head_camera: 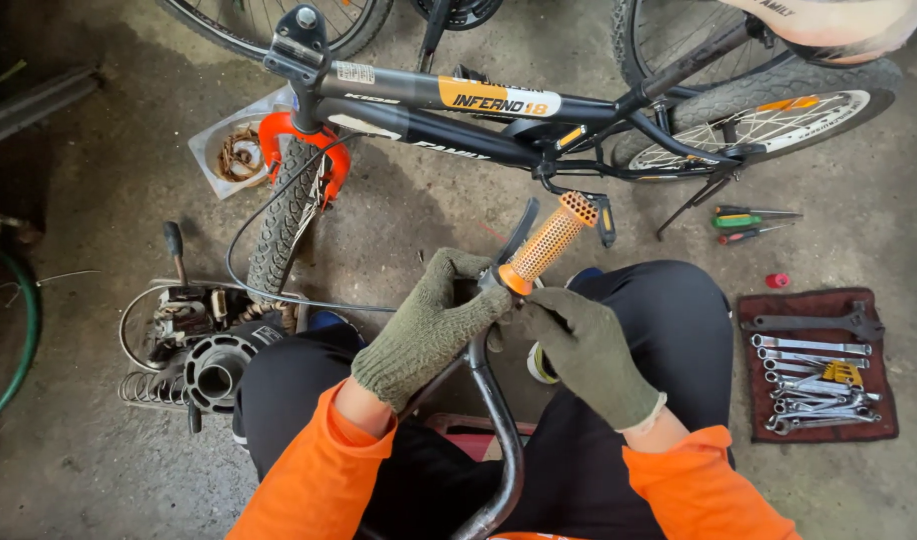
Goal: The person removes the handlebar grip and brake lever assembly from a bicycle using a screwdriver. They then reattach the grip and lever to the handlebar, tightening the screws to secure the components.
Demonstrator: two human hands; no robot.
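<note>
Both gloved hands close around a black handlebar [499,420] held over the lap: left hand [429,325] and right hand [579,345] pinch at the inner end of its orange grip [549,240] (bike [479,110] beyond).

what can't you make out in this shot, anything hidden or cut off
Head view only:
- Inner end of the orange grip: covered by the left hand and right hand.
- Handlebar: lower end cut off by the bottom edge.
- Bicycle: its wheels are cut off by the top edge.
- Spanners on the red cloth: too small to tell sizes.
</note>
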